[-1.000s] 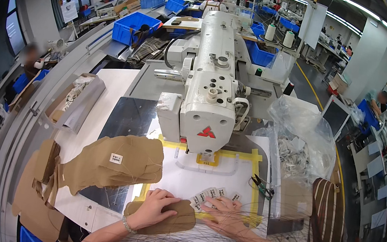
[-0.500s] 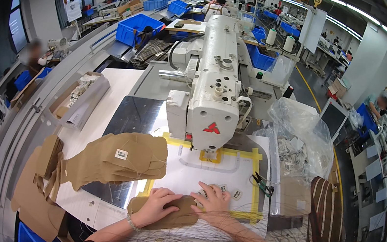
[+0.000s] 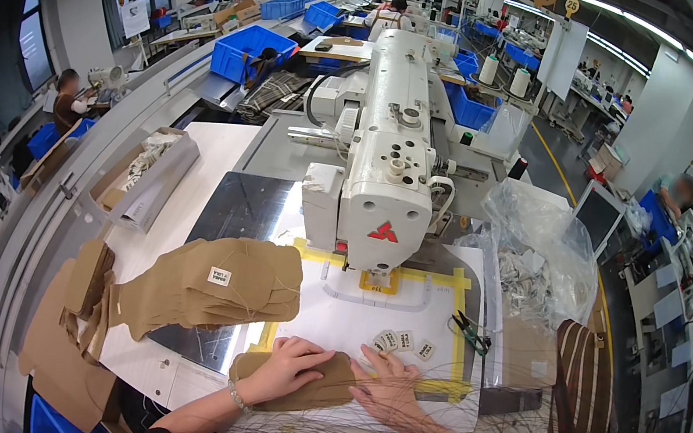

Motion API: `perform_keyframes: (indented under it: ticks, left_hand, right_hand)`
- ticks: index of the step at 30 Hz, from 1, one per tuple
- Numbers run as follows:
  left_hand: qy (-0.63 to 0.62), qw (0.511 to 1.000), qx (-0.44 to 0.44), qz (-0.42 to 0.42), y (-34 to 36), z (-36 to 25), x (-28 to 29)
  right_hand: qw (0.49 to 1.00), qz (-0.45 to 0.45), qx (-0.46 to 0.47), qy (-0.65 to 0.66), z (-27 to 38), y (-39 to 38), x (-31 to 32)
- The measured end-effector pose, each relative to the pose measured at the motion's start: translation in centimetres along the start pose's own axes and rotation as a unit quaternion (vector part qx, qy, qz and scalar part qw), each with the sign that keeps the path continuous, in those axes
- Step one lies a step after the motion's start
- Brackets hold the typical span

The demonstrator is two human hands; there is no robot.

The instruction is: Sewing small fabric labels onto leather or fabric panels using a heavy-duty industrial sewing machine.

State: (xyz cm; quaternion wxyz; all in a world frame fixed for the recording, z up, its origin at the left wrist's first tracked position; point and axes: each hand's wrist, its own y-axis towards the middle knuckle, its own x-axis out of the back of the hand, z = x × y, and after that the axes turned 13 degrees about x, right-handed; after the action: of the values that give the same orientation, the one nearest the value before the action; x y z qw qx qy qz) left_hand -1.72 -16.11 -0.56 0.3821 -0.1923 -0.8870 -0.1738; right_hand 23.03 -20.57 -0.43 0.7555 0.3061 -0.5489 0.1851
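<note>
A brown fabric piece (image 3: 312,399) lies at the near edge of the white work surface. My left hand (image 3: 280,374) rests on it with fingers stretched toward the right. My right hand (image 3: 384,390) lies at the piece's right end, fingers extended and apart, the fingertips over its edge. Just beyond those fingers several small white labels (image 3: 405,340) lie in a loose fan on the white sheet. To the left is a stack of brown fabric pieces (image 3: 177,286), with one small label (image 3: 219,277) on top.
A white sewing machine (image 3: 393,170) stands straight ahead over a template edged with yellow tape (image 3: 460,339). Green-handled thread snips (image 3: 470,333) lie at the right. A clear plastic bag (image 3: 536,252) sits beyond them, and a carton of white bits (image 3: 143,179) at the left.
My right hand has drawn back toward me and slightly right, off the small labels, which now show more fully in a fan. My left hand stays almost where it was on the fabric.
</note>
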Motion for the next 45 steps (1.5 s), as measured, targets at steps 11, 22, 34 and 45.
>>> perform_keyframes:
  ticks: [11, 22, 34, 45]
  left_hand:
    - [-0.047, 0.992, 0.116, 0.032, 2.4, -4.3, 0.7]
    - [-0.163, 0.973, 0.151, 0.067, 3.3, -2.7, -0.2]
    - [-0.258, 0.95, 0.152, 0.092, 2.6, -2.5, -0.3]
    - [-0.159, 0.987, 0.02, -0.019, 1.1, -5.3, 1.1]
  right_hand:
    - [0.956, 0.018, -0.033, 0.292, 0.3, -0.8, -0.5]
    - [0.908, -0.035, -0.025, 0.416, -0.6, -1.4, -1.9]
    - [0.936, -0.052, -0.039, 0.345, 0.6, -1.0, 0.2]
    - [0.968, -0.008, 0.143, 0.207, 0.4, -0.5, -3.8]
